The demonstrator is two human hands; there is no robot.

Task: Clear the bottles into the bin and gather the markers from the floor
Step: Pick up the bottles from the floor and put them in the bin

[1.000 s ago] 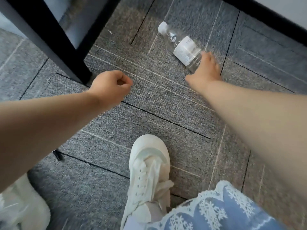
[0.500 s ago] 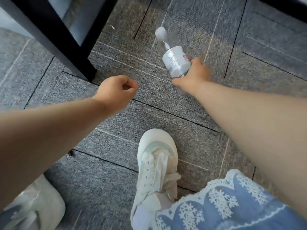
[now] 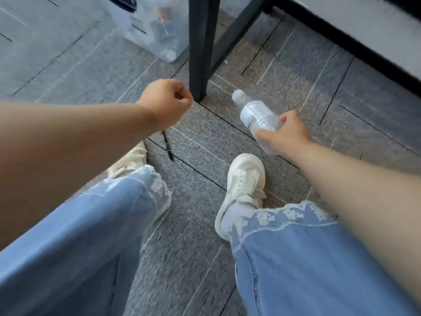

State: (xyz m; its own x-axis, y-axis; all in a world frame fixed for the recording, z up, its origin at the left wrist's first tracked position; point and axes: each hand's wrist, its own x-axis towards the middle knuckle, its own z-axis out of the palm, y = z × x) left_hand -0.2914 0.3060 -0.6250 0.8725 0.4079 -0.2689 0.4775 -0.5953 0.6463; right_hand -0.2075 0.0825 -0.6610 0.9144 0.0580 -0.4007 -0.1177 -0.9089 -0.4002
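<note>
My right hand (image 3: 286, 132) grips the lower half of a clear plastic bottle (image 3: 255, 114) with a white cap and pale label, held off the grey carpet with the cap pointing up and left. My left hand (image 3: 167, 102) is curled into a fist with nothing visible in it, hovering left of a black table leg. A thin black marker (image 3: 166, 145) lies on the carpet just below my left wrist. A clear plastic bin (image 3: 148, 30) with blurred items inside stands at the top, behind the leg.
The black table leg (image 3: 200, 49) rises between my hands, with a slanted black brace beside it. A light wall with a dark baseboard (image 3: 341, 26) runs along the upper right. My white sneakers (image 3: 245, 179) and blue jeans fill the lower view.
My right hand closed on the bottle and lifted it off the carpet. The view pulled back and swung left, bringing the bin, the marker and both legs into sight.
</note>
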